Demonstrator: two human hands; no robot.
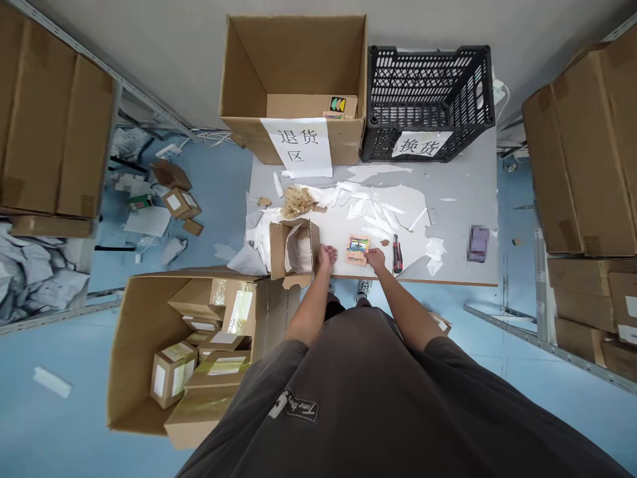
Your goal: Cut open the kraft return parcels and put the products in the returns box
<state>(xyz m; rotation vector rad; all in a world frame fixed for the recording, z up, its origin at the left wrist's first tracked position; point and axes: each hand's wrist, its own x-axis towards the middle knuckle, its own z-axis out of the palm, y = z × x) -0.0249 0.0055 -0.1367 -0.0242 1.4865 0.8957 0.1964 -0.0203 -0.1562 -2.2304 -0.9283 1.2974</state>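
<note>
My right hand pinches the right edge of a small pink box with a colourful picture, which lies near the table's front edge. To its left, my left hand is at the right side of an opened cardboard box lined with white paper; its fingers are partly curled, and whether they touch the box is unclear. A red and black cutter lies just right of my right hand. Torn white paper strips and crumpled brown paper lie behind the boxes.
A large labelled carton and a black crate stand at the table's back. A big open carton of parcels stands at the lower left. Shelves of cartons flank both sides. A purple pixelated item lies on the table's right.
</note>
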